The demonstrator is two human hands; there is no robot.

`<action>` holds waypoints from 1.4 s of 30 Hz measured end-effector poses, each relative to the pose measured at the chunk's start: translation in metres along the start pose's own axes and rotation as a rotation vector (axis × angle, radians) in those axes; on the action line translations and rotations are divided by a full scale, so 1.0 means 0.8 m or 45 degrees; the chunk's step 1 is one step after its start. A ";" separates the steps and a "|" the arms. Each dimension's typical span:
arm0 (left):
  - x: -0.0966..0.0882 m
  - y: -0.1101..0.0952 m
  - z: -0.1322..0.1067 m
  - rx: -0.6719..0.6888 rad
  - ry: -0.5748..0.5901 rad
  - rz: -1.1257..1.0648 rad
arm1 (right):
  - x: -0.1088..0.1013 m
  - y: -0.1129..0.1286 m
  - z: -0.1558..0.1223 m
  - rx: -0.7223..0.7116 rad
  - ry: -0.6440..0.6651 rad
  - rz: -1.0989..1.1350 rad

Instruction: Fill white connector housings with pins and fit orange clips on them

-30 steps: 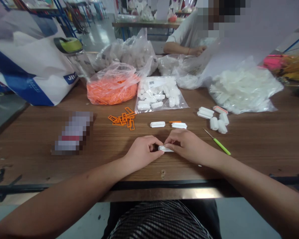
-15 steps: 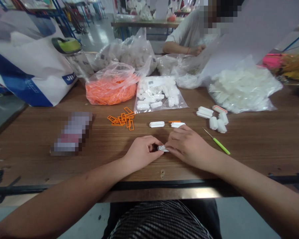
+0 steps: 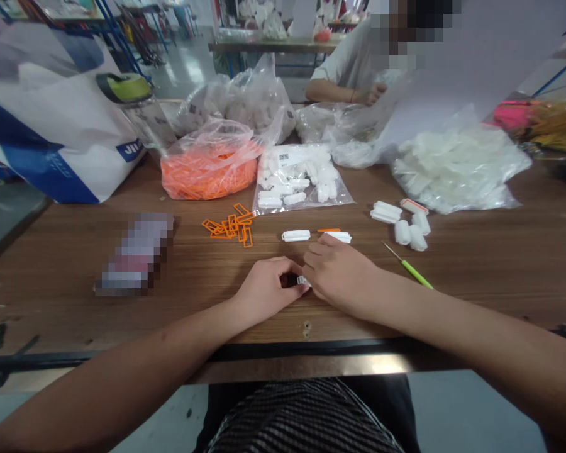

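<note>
At the near edge of the wooden worktop [image 3: 500, 264] the person's two hands meet knuckle to knuckle. The left hand [image 3: 268, 289] is curled, its fingers [image 3: 290, 269] drawn together and pinched on one end of a small white piece [image 3: 302, 280]. The right hand [image 3: 339, 274] lies palm down with its fingers [image 3: 314, 261] closed over the other end. Only a sliver of the piece shows between the hands, low over the wood; whether it touches the wood cannot be told. Just beyond the hands a single white clip [image 3: 296, 236] lies flat. Near it a second white clip [image 3: 340, 237] lies just past the right fingertips, with a thin orange strip [image 3: 329, 230] beside it. Left of those is a loose scatter of orange frames [image 3: 231, 225], and behind them a plastic bag of orange frames [image 3: 210, 167]. Next to that bag is a clear bag of white clips [image 3: 297, 179]. To the right lies a green-handled pick [image 3: 412, 269], pointing up and left, near a small cluster of white parts [image 3: 403, 223]. Behind the cluster is a big clear bag of white parts [image 3: 453, 163]. A blue and white bag [image 3: 51, 132] slumps at the far left, with a green-lidded bottle [image 3: 132, 94] against it. Across the worktop another person sits, one hand [image 3: 372, 94] among more plastic bags.
</note>
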State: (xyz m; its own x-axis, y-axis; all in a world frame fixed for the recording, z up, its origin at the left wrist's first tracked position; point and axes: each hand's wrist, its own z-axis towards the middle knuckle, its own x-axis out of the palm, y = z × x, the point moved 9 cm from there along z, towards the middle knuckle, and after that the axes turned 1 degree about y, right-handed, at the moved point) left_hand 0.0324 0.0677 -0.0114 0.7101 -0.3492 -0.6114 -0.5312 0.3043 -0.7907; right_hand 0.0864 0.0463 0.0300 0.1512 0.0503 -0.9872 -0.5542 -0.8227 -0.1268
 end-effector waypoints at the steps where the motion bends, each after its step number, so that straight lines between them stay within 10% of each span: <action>1: 0.000 0.002 0.000 -0.014 0.000 -0.010 | -0.001 -0.006 -0.003 0.028 -0.001 0.094; 7: -0.004 -0.007 -0.004 0.040 -0.007 -0.046 | -0.009 -0.042 -0.040 0.239 -0.187 0.685; 17: -0.017 -0.037 -0.018 0.258 -0.084 -0.207 | -0.025 -0.028 -0.046 0.246 -0.463 0.627; 32: 0.005 0.017 -0.005 -0.263 0.066 -0.986 | -0.046 -0.024 -0.051 0.232 -0.787 0.546; 38: 0.006 0.016 -0.005 -0.274 0.129 -0.878 | -0.046 -0.030 -0.053 0.313 -0.870 0.665; 42: -0.020 -0.004 -0.003 0.011 -0.019 -0.413 | -0.024 -0.055 -0.054 0.445 -0.716 0.975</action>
State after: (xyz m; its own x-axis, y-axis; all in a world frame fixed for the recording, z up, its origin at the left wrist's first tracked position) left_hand 0.0219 0.0701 0.0009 0.8483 -0.4165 -0.3269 -0.2720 0.1867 -0.9440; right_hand 0.1434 0.0572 0.0588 -0.7034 -0.0879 -0.7053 -0.5623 -0.5382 0.6279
